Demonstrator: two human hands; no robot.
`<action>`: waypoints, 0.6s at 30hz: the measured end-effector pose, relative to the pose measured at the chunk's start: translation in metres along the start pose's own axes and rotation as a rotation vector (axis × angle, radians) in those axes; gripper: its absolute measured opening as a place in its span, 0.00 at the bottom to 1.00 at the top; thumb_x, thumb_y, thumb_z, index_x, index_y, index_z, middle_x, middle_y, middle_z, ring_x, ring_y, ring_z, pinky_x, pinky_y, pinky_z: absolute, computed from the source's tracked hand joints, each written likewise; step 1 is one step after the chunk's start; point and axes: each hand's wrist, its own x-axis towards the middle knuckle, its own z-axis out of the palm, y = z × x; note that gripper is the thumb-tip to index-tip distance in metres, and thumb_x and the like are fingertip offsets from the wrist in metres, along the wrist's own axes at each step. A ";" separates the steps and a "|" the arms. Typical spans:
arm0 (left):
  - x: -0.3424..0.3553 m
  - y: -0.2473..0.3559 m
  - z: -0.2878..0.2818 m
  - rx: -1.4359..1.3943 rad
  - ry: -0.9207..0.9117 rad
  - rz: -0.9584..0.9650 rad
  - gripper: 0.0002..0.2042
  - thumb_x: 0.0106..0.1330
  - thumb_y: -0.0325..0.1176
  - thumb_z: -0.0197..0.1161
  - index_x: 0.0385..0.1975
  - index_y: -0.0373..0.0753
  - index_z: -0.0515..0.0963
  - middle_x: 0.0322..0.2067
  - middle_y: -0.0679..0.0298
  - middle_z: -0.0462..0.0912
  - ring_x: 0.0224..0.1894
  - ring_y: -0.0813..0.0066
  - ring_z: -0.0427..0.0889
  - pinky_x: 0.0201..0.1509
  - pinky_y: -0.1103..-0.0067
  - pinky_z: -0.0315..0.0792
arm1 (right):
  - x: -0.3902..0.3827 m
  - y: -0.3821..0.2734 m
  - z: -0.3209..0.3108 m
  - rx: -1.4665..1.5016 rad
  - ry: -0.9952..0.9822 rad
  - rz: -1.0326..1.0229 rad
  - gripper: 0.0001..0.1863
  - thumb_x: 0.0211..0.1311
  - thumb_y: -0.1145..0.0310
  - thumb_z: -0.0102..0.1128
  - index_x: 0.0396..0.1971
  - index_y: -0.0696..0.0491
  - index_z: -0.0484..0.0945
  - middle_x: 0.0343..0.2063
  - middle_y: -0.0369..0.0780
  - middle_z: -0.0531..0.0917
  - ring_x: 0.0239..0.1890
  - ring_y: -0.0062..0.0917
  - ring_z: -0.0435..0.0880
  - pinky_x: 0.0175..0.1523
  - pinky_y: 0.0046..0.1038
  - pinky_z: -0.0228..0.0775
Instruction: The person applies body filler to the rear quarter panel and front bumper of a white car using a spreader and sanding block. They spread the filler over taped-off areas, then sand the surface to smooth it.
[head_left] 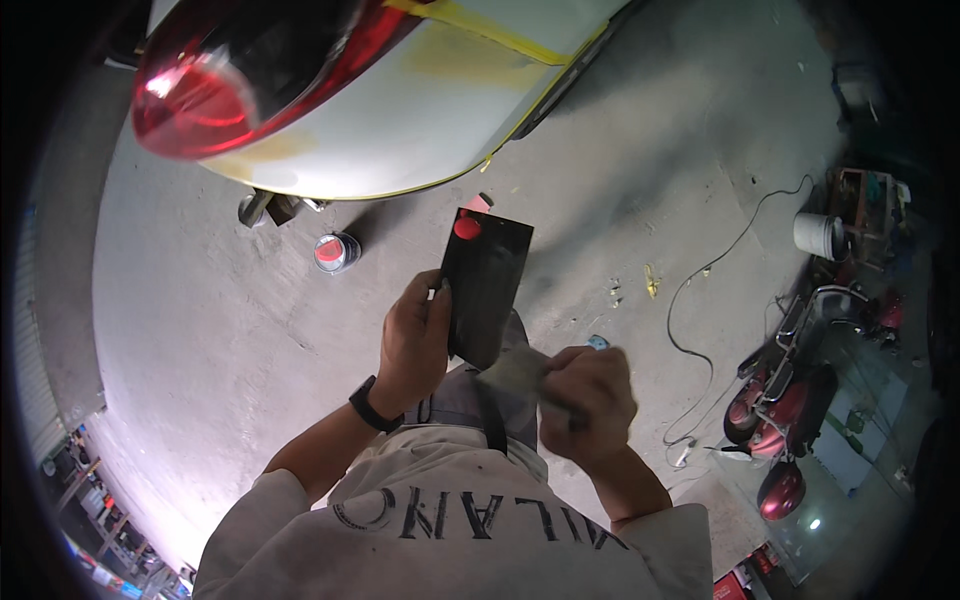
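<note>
My left hand (413,342) grips a flat black board (487,290) by its left edge, thumb on top. A round red dab (466,226) of paste sits in the board's far left corner. In my right hand (594,405) is a putty scraper (513,374), smeared by motion, its wide blade close to the board's near end; whether they touch I cannot tell. Ahead is a white car's rear corner (420,130) with yellowish patches, yellow masking tape (490,33) and a red tail light (205,105).
A tin (337,253) with something red on top stands on the concrete floor, left of the board. Rightward, a dark cable (689,350) winds over the floor towards a red scooter (785,430). A white bucket (819,236) is beyond it. Cluttered shelves (100,500) line the lower left.
</note>
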 end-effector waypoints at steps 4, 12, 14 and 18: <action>-0.069 -0.033 -0.053 -0.705 -0.098 -0.034 0.16 0.84 0.37 0.51 0.57 0.31 0.75 0.37 0.69 0.82 0.35 0.87 0.77 0.39 0.84 0.74 | -0.033 -0.062 0.078 -0.031 -0.308 -0.568 0.13 0.67 0.65 0.66 0.50 0.37 0.88 0.51 0.32 0.80 0.56 0.24 0.78 0.65 0.52 0.79; -0.267 -0.152 -0.241 -1.210 0.152 0.197 0.16 0.85 0.38 0.51 0.58 0.30 0.74 0.44 0.66 0.84 0.44 0.86 0.80 0.48 0.85 0.76 | -0.105 -0.157 0.238 0.113 -0.620 -0.891 0.16 0.59 0.63 0.74 0.49 0.36 0.91 0.52 0.32 0.79 0.59 0.28 0.77 0.73 0.56 0.70; -0.308 -0.175 -0.276 -1.258 0.277 0.122 0.13 0.84 0.37 0.52 0.52 0.33 0.77 0.42 0.69 0.84 0.43 0.88 0.79 0.46 0.86 0.74 | -0.104 -0.181 0.277 0.133 -0.747 -0.892 0.16 0.60 0.68 0.70 0.49 0.41 0.91 0.53 0.35 0.80 0.59 0.32 0.78 0.72 0.58 0.69; -0.363 -0.202 -0.342 -1.234 0.447 0.356 0.13 0.84 0.38 0.54 0.49 0.33 0.77 0.38 0.73 0.79 0.40 0.89 0.75 0.44 0.87 0.69 | -0.079 -0.232 0.358 -0.096 -0.969 -0.976 0.19 0.63 0.75 0.64 0.55 0.53 0.83 0.51 0.41 0.83 0.56 0.33 0.81 0.70 0.49 0.71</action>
